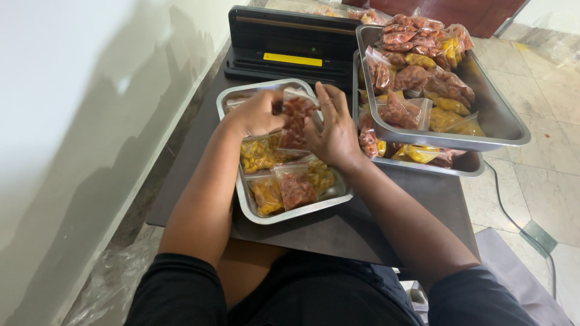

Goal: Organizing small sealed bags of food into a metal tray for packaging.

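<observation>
We see the left hand (257, 113) and right hand (333, 134) both closed on one clear bag of red snack pieces (295, 122), held upright over the near steel tray (284, 214); left fingers pinch the top left edge, right fingers curl around the right side. Thumbs mostly hidden, so exact pinch points we can't tell. To do this well, our read: keep the bag mouth up, settle the contents toward the bottom, flatten the film at the top so the two layers lie wrinkle-free, no crumbs in the strip. Bag is thin glossy plastic, soft and crinkly, contents lumpy and dry-looking. Under the hands, the tray holds more small bags: yellow snack bags (258, 154) and a red one (296, 190), lying flat, overlapping. Tray is rectangular, rounded corners, brushed metal with rolled rim. Just beyond it sits a black vacuum sealer (284, 42), lid down, matte plastic, yellow label on the front. To the right, two larger steel trays stacked: upper tray (501, 121) tilted across the lower tray (465, 166), both loaded with red and yellow bags. All of it sits on a dark counter (423, 199), smooth surface, against a pale wall (72, 121). Pale tiled floor (531, 175) to the right, with a cable (513, 214) running across it.
</observation>
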